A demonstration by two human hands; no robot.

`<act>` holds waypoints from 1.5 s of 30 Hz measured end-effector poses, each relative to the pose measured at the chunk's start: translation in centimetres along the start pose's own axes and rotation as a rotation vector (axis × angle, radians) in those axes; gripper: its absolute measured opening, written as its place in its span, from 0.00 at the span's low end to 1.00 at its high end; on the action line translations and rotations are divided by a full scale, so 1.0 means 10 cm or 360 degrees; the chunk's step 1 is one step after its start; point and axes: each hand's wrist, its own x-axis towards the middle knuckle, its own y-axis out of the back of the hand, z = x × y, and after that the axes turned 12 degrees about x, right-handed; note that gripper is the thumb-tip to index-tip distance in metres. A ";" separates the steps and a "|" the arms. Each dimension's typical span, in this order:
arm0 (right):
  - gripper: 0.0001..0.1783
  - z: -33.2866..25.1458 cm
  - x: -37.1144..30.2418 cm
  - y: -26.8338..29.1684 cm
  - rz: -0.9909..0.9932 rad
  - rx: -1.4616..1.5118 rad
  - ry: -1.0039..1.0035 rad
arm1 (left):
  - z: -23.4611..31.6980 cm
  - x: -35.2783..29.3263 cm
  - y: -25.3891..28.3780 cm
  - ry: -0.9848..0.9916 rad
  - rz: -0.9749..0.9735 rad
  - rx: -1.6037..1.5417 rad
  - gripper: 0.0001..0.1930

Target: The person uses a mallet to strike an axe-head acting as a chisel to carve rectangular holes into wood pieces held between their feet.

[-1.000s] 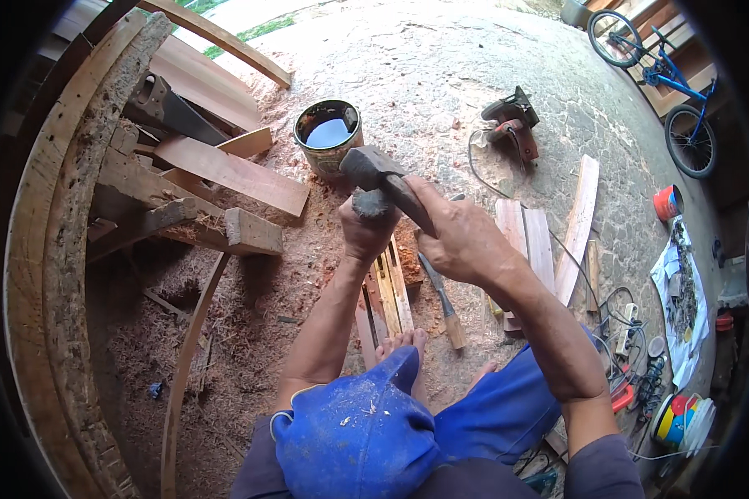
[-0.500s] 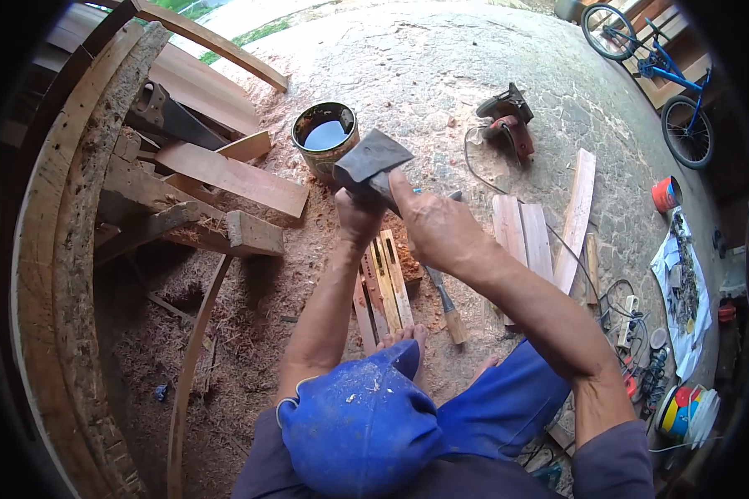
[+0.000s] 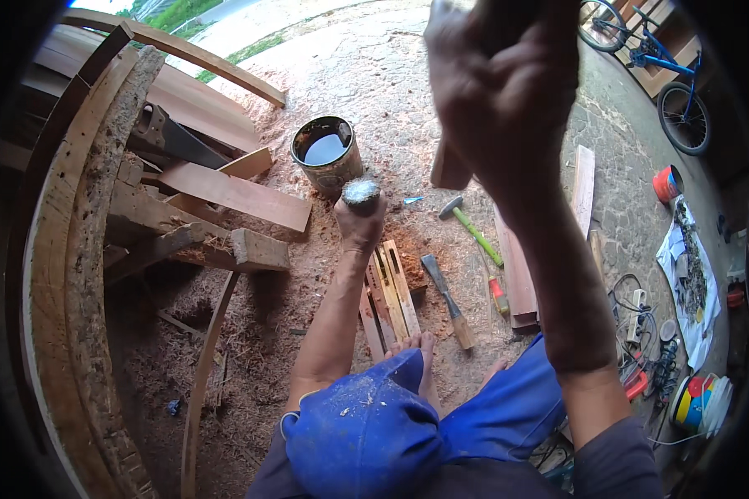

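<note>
My left hand is closed around an upright tool whose round, battered whitish top faces up; its lower end is hidden. Raised high and close to the camera, my right hand is wrapped round the handle of a hatchet. The pale wooden handle end sticks out below the fist, while the hatchet head is dark and mostly cut off. Slotted wooden strips lie below my left hand, beside my bare foot. A chisel rests on the ground to their right.
A can of dark liquid stands beyond my left hand. Right of the chisel lie a green-handled hammer, a screwdriver and planks. At left are a wooden frame and a handsaw. Wood shavings cover the ground there.
My right hand has swung up and right toward the camera with the hatchet, away from my left hand. The left hand stays nearly in place, its tool's top now visible.
</note>
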 end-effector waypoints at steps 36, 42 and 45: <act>0.35 0.49 -0.80 -0.26 -0.1548 -0.0006 -0.1171 | -1.95 0.93 -0.15 0.0680 -0.0350 -0.0317 0.07; 0.41 0.24 -1.70 0.42 -0.0921 0.0333 -0.1548 | -1.17 0.95 -0.35 0.1435 -0.0574 -0.0048 0.09; 0.42 0.16 -2.06 0.59 -0.0725 0.0377 -0.1846 | -0.73 0.90 0.00 0.1235 -0.0960 -0.0764 0.13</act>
